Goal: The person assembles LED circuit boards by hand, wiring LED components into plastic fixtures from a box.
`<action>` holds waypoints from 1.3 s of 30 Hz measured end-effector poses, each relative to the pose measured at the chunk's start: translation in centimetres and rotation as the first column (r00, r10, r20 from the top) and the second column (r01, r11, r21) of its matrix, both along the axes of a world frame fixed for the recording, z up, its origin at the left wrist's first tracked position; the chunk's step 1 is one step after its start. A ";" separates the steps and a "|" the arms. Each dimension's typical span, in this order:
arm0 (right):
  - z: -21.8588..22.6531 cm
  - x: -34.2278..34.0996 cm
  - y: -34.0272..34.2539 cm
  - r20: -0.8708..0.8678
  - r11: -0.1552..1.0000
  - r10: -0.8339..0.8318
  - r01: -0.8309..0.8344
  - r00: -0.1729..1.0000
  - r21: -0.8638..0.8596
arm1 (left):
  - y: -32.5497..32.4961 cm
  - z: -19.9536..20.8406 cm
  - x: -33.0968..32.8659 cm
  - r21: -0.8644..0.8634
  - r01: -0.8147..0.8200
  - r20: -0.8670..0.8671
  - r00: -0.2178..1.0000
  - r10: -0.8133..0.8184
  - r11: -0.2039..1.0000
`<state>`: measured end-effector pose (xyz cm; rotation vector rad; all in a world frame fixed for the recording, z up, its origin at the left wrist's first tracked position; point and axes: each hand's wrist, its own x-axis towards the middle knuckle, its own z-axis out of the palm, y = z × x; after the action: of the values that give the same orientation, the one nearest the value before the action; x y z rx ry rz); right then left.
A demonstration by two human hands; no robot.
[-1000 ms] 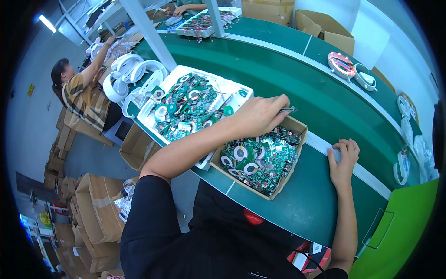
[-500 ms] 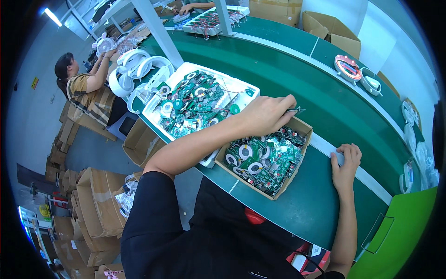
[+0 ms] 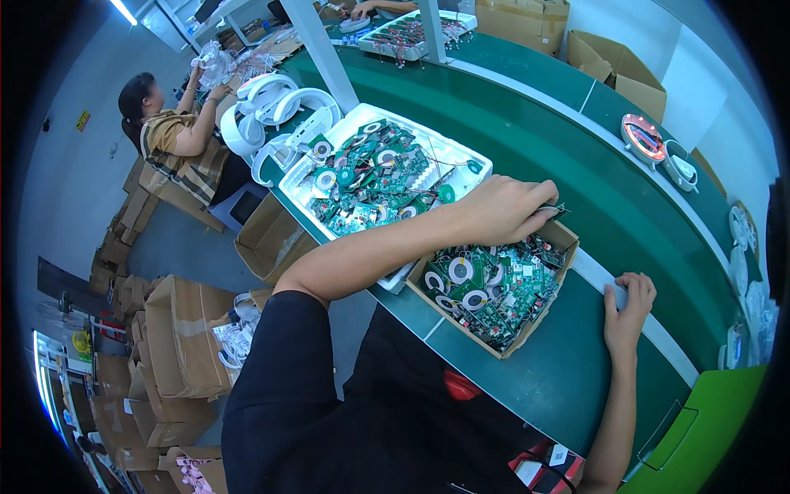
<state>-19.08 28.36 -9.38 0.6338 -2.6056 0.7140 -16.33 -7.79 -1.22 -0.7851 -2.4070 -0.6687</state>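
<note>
My left hand (image 3: 514, 210) is closed, pinching a small circuit board (image 3: 560, 209) at its fingertips. It hangs over the far edge of a cardboard box (image 3: 463, 328) filled with green circuit boards (image 3: 520, 284), several bearing round white-ringed discs. My left forearm crosses in front of a white foam tray (image 3: 292, 183) heaped with more boards and thin wires. Right of the box, my right hand (image 3: 632, 311) rests by the bench's metal strip, its fingers curled round a small pale grey object (image 3: 619, 295). The hand hides most of that object, so its kind is unclear.
White ring-shaped housings (image 3: 276, 115) are piled beyond the tray. A green conveyor belt (image 3: 527, 132) runs behind the bench, with a lit pink-rimmed round device (image 3: 643, 138) across it. A co-worker (image 3: 177, 136) sits at far left. Cardboard boxes (image 3: 185, 337) crowd the floor.
The whole view has shifted, so the bench appears farther right. My left hand with the board has edged slightly right over the box. The co-worker's hands have lifted a clear-white part.
</note>
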 end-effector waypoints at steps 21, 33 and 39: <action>0.1 0.0 0.1 -0.022 0.998 0.039 -0.040 0.999 -0.049 | -0.1 0.1 0.2 0.009 -0.023 0.047 0.999 0.022 1.000; 0.1 -0.1 0.0 -0.008 0.997 0.034 -0.035 0.999 -0.062 | -0.2 0.1 -0.2 -0.106 0.067 0.163 0.985 -0.049 0.992; -0.4 -0.3 0.4 0.014 0.996 0.034 -0.033 0.999 -0.088 | -0.2 0.3 -0.2 -0.111 0.082 0.186 0.981 -0.060 0.991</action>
<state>-19.37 28.76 -9.77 0.6494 -2.5673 0.8414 -16.51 -7.96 -0.89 -0.8969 -2.6142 -0.6562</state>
